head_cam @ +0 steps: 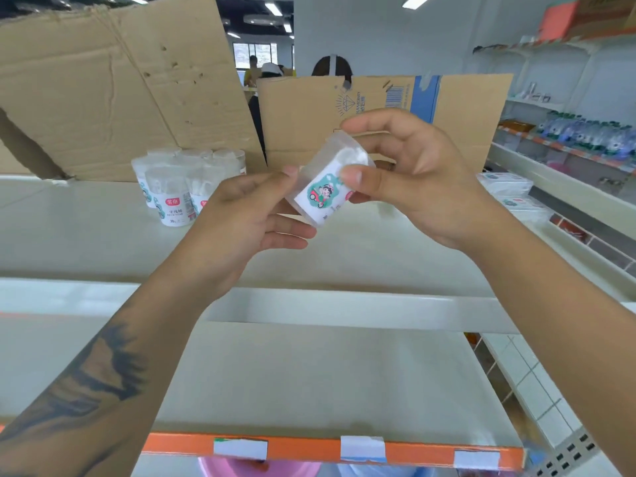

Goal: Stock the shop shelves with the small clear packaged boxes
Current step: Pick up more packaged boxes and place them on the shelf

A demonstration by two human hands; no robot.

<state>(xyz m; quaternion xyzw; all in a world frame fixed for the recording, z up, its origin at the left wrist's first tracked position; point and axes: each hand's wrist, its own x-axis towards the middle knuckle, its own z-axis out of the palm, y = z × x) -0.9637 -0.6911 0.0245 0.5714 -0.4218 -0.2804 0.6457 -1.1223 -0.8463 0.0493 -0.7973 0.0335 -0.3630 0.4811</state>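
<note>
A small clear packaged box [325,187] with a white label and a green cartoon picture is held tilted in the air above the top shelf [103,242]. My right hand [423,187] grips its upper end between thumb and curled fingers. My left hand [241,218] holds its lower end with fingertips under and beside it. A cluster of several similar clear boxes [179,187] stands upright on the top shelf at the back left, about a hand's width left of my left hand.
Two cardboard sheets [113,94] [457,108] lean up behind the top shelf, with a person behind them. A lower shelf [309,383] with an orange front strip lies below. Stocked shelves [568,139] run along the right.
</note>
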